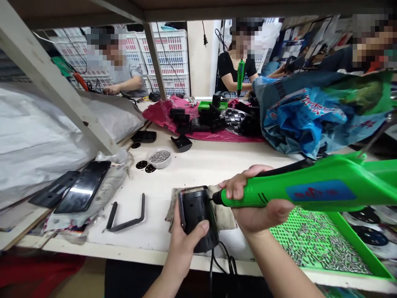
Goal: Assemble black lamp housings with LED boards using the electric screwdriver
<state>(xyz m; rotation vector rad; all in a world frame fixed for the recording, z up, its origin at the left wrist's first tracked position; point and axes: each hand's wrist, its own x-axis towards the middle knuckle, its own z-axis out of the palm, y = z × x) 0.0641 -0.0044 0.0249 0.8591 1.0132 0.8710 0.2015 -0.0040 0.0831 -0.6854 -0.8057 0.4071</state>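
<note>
My left hand (pixel 186 240) grips a black plastic housing (pixel 197 215), which stands on a crumpled grey-beige rag (pixel 223 216) at the front of the white workbench (pixel 155 231). My right hand (pixel 252 198) holds a green electric rotary tool (pixel 310 186), its black nose touching the housing's right side. The exact contact point is hidden by the tool's nose. A black power cord (pixel 225 265) hangs below the housing, over the bench's front edge.
Black plastic parts lie on a pink sheet (pixel 167 116) at the back, beside a bowl of steel balls (pixel 159 157). A green perforated tray of metal pins (pixel 322 244) sits front right, below a blue woven bag (pixel 305 111). Several co-workers sit beyond the shelf post (pixel 52 82).
</note>
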